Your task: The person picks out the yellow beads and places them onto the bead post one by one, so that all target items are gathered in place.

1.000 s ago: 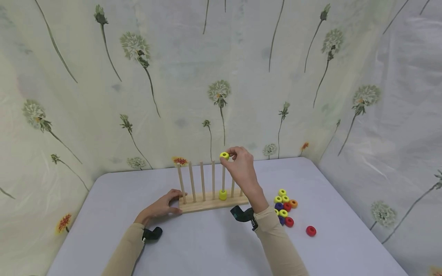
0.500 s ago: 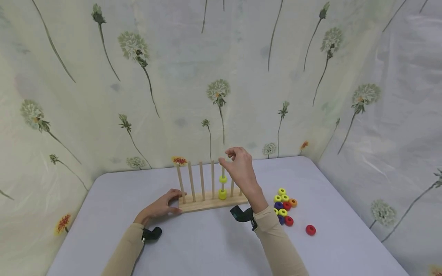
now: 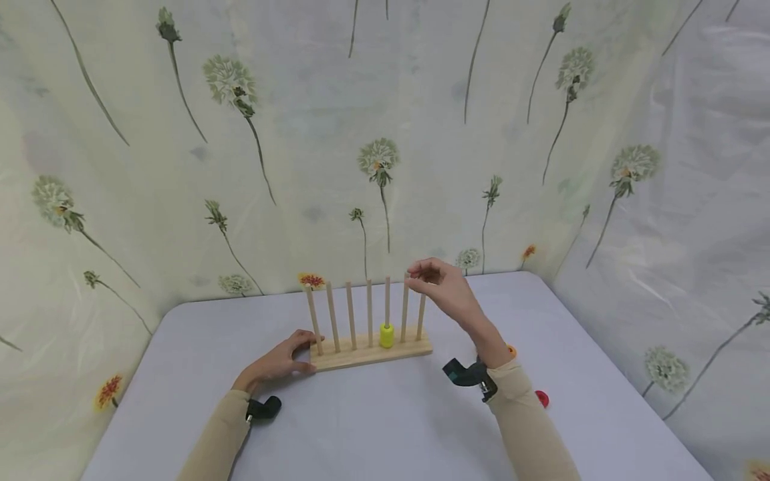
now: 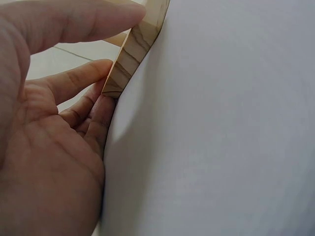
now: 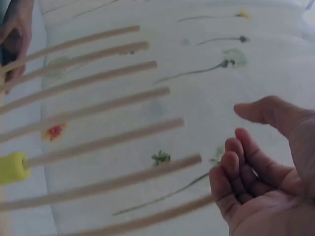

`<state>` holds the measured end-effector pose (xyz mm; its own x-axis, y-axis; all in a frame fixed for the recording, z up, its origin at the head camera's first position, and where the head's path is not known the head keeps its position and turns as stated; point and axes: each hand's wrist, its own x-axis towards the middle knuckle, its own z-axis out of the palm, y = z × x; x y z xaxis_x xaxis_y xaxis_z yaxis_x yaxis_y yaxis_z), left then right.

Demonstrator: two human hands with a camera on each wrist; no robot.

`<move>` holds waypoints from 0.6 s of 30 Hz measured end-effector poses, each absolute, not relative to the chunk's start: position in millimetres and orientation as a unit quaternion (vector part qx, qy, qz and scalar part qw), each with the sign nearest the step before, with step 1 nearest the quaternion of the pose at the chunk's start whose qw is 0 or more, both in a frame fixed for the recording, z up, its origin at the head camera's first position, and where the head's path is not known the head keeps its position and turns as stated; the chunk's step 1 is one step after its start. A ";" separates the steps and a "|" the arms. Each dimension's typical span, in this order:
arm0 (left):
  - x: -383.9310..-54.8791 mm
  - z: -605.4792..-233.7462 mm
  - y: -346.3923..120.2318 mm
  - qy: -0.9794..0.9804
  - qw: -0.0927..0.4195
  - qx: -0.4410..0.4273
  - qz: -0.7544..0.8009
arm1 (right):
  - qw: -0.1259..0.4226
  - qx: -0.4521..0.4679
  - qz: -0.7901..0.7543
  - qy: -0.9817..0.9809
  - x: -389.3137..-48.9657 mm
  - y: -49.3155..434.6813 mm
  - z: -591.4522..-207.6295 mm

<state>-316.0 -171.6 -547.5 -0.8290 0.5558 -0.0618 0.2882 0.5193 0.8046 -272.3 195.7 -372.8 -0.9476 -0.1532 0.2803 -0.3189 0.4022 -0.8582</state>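
A wooden peg rack (image 3: 367, 357) with several upright pegs stands on the table. Its left end is held by my left hand (image 3: 272, 365), thumb in front and fingers behind; the left wrist view shows the thumb and fingertips on the end of the base (image 4: 129, 61). Yellow beads (image 3: 387, 336) sit stacked at the bottom of one peg, third from the right. My right hand (image 3: 450, 291), its fingers loosely bent, hovers by the tops of the two rightmost pegs. In the right wrist view, nothing lies between its thumb and fingers (image 5: 238, 169).
Right of the rack, my right forearm covers most of the loose beads. An orange bead (image 3: 512, 351) and a red bead (image 3: 543, 399) peek out beside it. A flower-printed cloth (image 3: 313, 167) hangs behind the white table (image 3: 361, 427).
A yellow bead left the right hand's fingers at the peg top and slid down onto the yellow one below. The right hand then moved rightward. The left hand stayed on the rack.
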 end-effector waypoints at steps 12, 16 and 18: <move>-315.6 -546.6 -171.6 0.860 0.156 0.236 0.424 | -0.021 0.167 0.488 -0.856 -292.7 325.8 -431.8; -314.7 -546.6 -171.1 0.860 0.163 0.233 0.424 | -0.054 0.153 0.472 -0.867 -299.7 358.8 -454.3; -314.5 -546.5 -170.5 0.860 0.163 0.231 0.425 | -0.073 0.139 0.467 -0.870 -301.2 371.4 -463.5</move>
<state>-314.5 -170.5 -546.5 -0.8394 0.5369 -0.0842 0.2590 0.5315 0.8065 -301.2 371.4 -463.5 -0.9507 -0.3100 0.0035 -0.1741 0.5244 -0.8335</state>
